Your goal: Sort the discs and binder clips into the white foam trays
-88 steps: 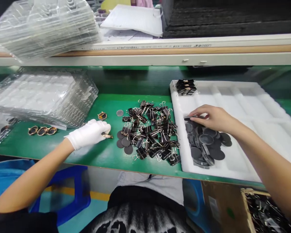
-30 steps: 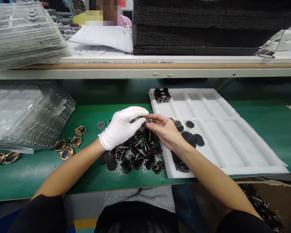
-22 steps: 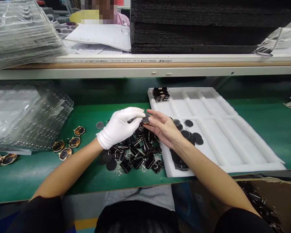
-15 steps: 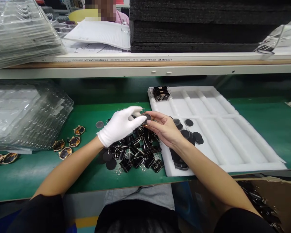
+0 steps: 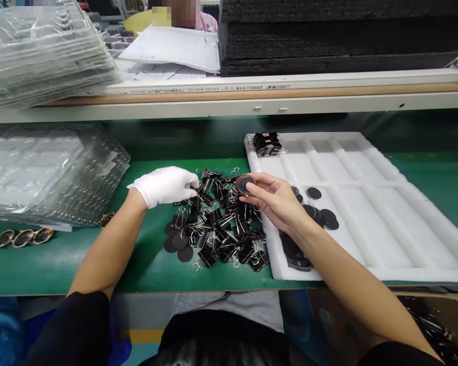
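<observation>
My right hand (image 5: 277, 199) is bare and pinches a round black disc (image 5: 246, 184) against a round, brown-rimmed piece, seen only at its edge. In a white glove, my left hand (image 5: 165, 186) has its fingers curled together at the left edge of a heap of black binder clips (image 5: 223, 223). Whatever sits between the gloved fingertips is too small to make out. Loose black discs (image 5: 180, 241) lie at the heap's lower left. The right hand hovers over the heap's right side, near the white foam tray.
The white foam tray (image 5: 370, 184) holds binder clips (image 5: 267, 144) at its back left corner and more black discs (image 5: 320, 216). Stacked clear plastic trays (image 5: 41, 178) stand at left, near round tortoiseshell glasses (image 5: 23, 238). A shelf (image 5: 213, 108) crosses behind; a person sits beyond it.
My left hand has moved away from the black disc, leftward to the clip heap, and its fingers have curled. My right hand still holds the disc and round piece. The view has shifted slightly.
</observation>
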The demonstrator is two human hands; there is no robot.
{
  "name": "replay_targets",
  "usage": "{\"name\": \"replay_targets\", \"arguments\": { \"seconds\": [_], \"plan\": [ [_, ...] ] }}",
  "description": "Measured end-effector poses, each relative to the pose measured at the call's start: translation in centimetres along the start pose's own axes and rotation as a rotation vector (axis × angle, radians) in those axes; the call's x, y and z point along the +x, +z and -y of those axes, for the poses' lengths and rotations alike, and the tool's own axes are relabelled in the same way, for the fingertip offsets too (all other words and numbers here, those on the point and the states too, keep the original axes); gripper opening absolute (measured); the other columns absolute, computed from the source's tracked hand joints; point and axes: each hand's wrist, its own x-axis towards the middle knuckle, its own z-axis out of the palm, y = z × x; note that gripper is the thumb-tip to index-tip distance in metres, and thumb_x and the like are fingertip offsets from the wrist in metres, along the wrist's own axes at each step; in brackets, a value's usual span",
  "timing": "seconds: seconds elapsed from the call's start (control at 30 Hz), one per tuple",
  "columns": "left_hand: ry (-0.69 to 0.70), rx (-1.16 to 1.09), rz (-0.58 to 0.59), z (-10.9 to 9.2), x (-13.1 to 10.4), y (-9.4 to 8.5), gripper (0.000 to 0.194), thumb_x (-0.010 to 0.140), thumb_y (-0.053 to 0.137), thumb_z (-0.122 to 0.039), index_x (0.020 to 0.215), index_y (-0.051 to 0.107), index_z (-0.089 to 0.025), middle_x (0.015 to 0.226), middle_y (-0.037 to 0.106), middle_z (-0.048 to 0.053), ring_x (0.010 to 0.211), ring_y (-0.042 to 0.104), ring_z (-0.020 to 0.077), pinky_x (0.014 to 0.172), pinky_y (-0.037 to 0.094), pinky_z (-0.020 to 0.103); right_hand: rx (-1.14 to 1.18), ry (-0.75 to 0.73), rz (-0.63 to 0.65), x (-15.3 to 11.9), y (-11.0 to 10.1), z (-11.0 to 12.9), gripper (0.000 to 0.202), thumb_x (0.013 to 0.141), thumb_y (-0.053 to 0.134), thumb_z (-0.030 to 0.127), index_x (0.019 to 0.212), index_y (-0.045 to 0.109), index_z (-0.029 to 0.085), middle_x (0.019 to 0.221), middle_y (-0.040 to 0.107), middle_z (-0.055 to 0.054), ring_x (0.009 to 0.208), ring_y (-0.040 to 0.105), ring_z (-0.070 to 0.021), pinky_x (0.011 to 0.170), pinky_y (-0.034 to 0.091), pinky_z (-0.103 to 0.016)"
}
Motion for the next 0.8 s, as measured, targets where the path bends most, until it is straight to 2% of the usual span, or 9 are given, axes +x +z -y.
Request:
{"name": "replay_targets", "arguments": {
  "seconds": [0.07, 0.13, 0.33, 0.47, 0.53, 0.6, 0.67, 0.73, 0.8],
  "plan": [
    [0.044, 0.101, 0.046, 0.1, 0.3, 0.8, 0.042, 0.086, 0.061, -0.035, 0.127, 0.07, -0.039, 0.115, 0.071, 0.003, 0.092, 0.067, 0.0251, 0.071, 0.044, 0.032, -0.012, 0.007, 0.007, 0.0, 0.0, -0.1, 0.032, 0.072, 0.094, 0.035, 0.098, 0.081, 0.024, 0.107, 0.074, -0.004, 0.094, 0.068, -0.0163, 0.083, 0.067, -0.036],
    [0.058, 0.192, 0.041, 0.0, 0.7, 1.3, 0.049, 0.083, 0.064, -0.029, 0.131, 0.069, -0.039, 0.121, 0.066, 0.007, 0.1, 0.065, 0.0296, 0.077, 0.046, 0.036, -0.018, 0.013, 0.01, 0.0, 0.0, -0.2, 0.031, 0.072, 0.094, 0.034, 0.098, 0.081, 0.025, 0.108, 0.073, -0.004, 0.094, 0.067, -0.016, 0.081, 0.068, -0.034],
    [0.129, 0.23, -0.008, 0.5, 1.6, 1.8, 0.017, 0.09, 0.066, -0.037, 0.101, 0.076, -0.03, 0.112, 0.063, 0.008, 0.1, 0.06, 0.0306, 0.084, 0.046, 0.041, 0.004, 0.031, 0.016, 0.2, -0.2, -0.3, 0.029, 0.072, 0.094, 0.033, 0.098, 0.082, 0.025, 0.107, 0.074, -0.004, 0.095, 0.068, -0.0153, 0.079, 0.067, -0.03],
    [0.155, 0.125, -0.063, 1.7, 0.6, 0.6, 0.019, 0.091, 0.064, -0.043, 0.094, 0.072, -0.026, 0.114, 0.067, 0.005, 0.102, 0.061, 0.0272, 0.086, 0.046, 0.038, 0.01, 0.043, 0.015, 0.4, -0.4, -0.2, 0.029, 0.072, 0.094, 0.032, 0.097, 0.082, 0.025, 0.107, 0.074, -0.004, 0.095, 0.069, -0.0152, 0.079, 0.067, -0.029],
    [0.117, 0.059, -0.088, 1.8, -0.5, -0.5, 0.022, 0.091, 0.062, -0.045, 0.095, 0.07, -0.025, 0.109, 0.07, 0.004, 0.094, 0.064, 0.0236, 0.081, 0.046, 0.034, -0.001, 0.05, 0.039, 0.5, -0.5, -0.1, 0.029, 0.073, 0.093, 0.032, 0.098, 0.081, 0.025, 0.106, 0.074, -0.004, 0.094, 0.07, -0.0149, 0.077, 0.066, -0.027],
    [0.049, -0.008, -0.117, 1.5, -1.7, -1.6, 0.026, 0.092, 0.059, -0.048, 0.098, 0.067, -0.024, 0.095, 0.072, 0.002, 0.079, 0.065, 0.0201, 0.071, 0.045, 0.031, -0.035, 0.042, 0.102, 0.4, -0.4, 0.0, 0.027, 0.076, 0.091, 0.033, 0.1, 0.081, 0.025, 0.107, 0.075, -0.005, 0.091, 0.071, -0.0146, 0.073, 0.065, -0.026],
    [0.025, -0.065, -0.147, 0.5, -2.6, -2.2, 0.028, 0.093, 0.057, -0.049, 0.102, 0.065, -0.024, 0.082, 0.07, -0.001, 0.066, 0.062, 0.0176, 0.064, 0.043, 0.029, -0.096, 0.006, 0.204, 0.2, -0.3, 0.1, 0.024, 0.079, 0.088, 0.033, 0.101, 0.081, 0.025, 0.118, 0.073, -0.007, 0.092, 0.072, -0.015, 0.07, 0.064, -0.025],
    [0.089, -0.129, -0.174, -1.0, -3.0, -2.2, 0.025, 0.094, 0.056, -0.044, 0.107, 0.065, -0.025, 0.079, 0.07, -0.003, 0.063, 0.061, 0.0159, 0.063, 0.044, 0.028, -0.18, -0.049, 0.321, -0.1, 0.0, 0.2, 0.022, 0.082, 0.085, 0.032, 0.102, 0.08, 0.025, 0.139, 0.065, -0.01, 0.097, 0.074, -0.017, 0.07, 0.064, -0.026],
    [0.22, -0.211, -0.21, -2.8, -2.8, -1.8, 0.028, 0.096, 0.053, -0.037, 0.118, 0.066, -0.026, 0.086, 0.072, -0.003, 0.069, 0.064, 0.0146, 0.068, 0.047, 0.027, -0.265, -0.09, 0.419, -0.4, 0.3, 0.1, 0.021, 0.084, 0.083, 0.031, 0.104, 0.08, 0.024, 0.155, 0.052, -0.011, 0.105, 0.074, -0.0198, 0.074, 0.065, -0.029]
  ]
}}
